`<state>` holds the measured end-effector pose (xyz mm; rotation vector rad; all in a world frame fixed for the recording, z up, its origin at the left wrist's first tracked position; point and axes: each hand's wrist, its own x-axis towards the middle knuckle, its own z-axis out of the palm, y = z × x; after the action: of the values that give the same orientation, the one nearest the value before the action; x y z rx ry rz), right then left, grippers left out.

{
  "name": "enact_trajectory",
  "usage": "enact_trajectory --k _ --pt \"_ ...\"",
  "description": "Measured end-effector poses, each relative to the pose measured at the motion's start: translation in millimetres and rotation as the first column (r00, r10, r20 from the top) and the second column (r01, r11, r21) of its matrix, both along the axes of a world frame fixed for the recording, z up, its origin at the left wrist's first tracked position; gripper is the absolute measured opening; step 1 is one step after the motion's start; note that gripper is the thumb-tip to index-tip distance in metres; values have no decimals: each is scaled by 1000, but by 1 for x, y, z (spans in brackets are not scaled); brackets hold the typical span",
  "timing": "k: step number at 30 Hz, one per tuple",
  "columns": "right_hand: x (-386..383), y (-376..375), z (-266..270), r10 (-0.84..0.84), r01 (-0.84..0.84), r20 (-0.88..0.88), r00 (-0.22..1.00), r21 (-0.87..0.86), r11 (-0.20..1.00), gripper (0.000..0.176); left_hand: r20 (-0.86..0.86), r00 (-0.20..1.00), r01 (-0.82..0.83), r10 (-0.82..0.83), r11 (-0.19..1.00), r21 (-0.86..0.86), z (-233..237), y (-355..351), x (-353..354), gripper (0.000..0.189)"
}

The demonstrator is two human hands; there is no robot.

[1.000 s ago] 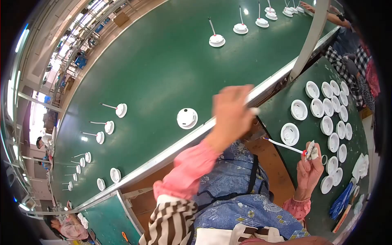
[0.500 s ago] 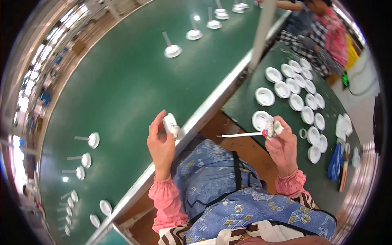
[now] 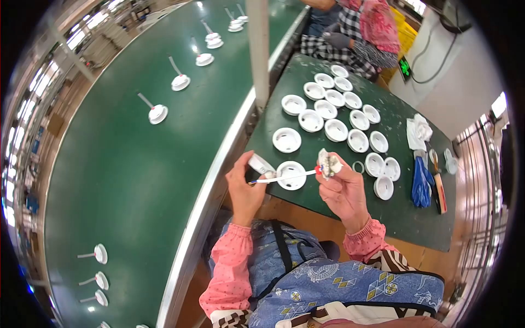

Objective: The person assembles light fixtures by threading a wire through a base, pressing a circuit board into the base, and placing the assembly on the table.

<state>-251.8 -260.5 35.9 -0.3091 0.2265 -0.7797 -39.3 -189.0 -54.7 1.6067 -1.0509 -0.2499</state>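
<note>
My left hand [image 3: 245, 190] is closed around a small white round part [image 3: 261, 164], held at the near left corner of the side table. In my right hand [image 3: 345, 192] I pinch a whitish lumpy fitting [image 3: 329, 164] from which a white sleeved cable [image 3: 291, 177] sticks out, with a red band at its base. The cable points left, and its dark blue tip reaches my left fingers. Below the cable, a white round cup [image 3: 290, 185] with holes in its floor lies on the table between my hands.
Several more white cups [image 3: 336, 130] spread over the green side table [image 3: 333, 216]. A white ring [image 3: 358, 167], blue cloth [image 3: 421, 183] and orange-edged tool [image 3: 440, 194] lie rightward. Cabled discs [image 3: 158, 114] sit on the green conveyor [image 3: 136, 191] beyond a metal rail [image 3: 219, 164]. A co-worker [image 3: 350, 38] sits beyond.
My view has turned right. My left hand has moved from beside the conveyor rail to the side table, nearer my right hand. The cable's tip now meets the left fingers.
</note>
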Motion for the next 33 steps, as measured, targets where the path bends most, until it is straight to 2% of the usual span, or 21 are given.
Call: enact_trajectory --k 4,7,11,12,15,18,21,22,23,24,25,26,27,29,31,32,33 --pt "1 1 -4 -10 10 7 1000 42 999 26 151 988 17 -30 996 83 -2 12 5 65" --pt "9 4 -4 -1 2 -24 1000 29 1000 24 413 908 30 -76 993 116 -16 10 10 65" --pt "17 8 -5 -20 9 -105 994 -101 995 21 428 904 -69 -6 985 160 1 18 -4 68" --pt "19 9 -1 -34 17 -124 992 -135 991 20 433 900 -110 54 988 106 13 24 -8 57" --pt "25 15 6 -92 47 -229 969 -197 979 18 194 981 -53 25 989 140 23 70 -12 37" --pt "33 23 6 -68 -11 -295 953 -257 966 17 289 936 -171 200 978 -123 63 104 -36 25" --pt "45 34 8 54 -144 -312 948 -272 951 17 405 910 -52 84 995 -89 104 103 -32 30" --pt "47 37 7 106 -195 -312 944 -268 943 17 344 938 -10 30 998 -59 101 101 -29 32" --pt "49 41 7 153 -241 -313 938 -267 933 18 132 989 82 -71 994 -74 95 104 -28 30" --pt "50 43 7 193 -281 -313 930 -267 922 19 -82 980 173 -183 978 -116 88 105 -28 27" --pt "53 45 9 213 -322 -358 909 -280 904 20 -286 911 255 -298 950 -179 86 107 -28 25" --pt "54 47 10 227 -358 -403 887 -287 888 21 -367 861 331 -352 936 -121 86 114 -26 21" --pt "53 51 11 238 -391 -448 862 -288 874 22 -389 857 332 -339 939 -87 86 121 -24 20" --pt "58 59 13 -34 -345 -526 850 -602 720 34 -430 848 332 -309 943 -23 86 130 -20 18" --pt "65 66 19 -305 -323 -483 821 -833 449 48 -469 829 330 -303 944 -27 85 139 -16 17" --pt "59 64 32 -206 -431 -527 824 -821 375 58 -467 833 331 -298 944 -13 81 143 -14 17" --pt "60 61 31 -216 -467 -510 832 -856 222 58 -466 835 331 -292 944 2 80 147 -13 17"
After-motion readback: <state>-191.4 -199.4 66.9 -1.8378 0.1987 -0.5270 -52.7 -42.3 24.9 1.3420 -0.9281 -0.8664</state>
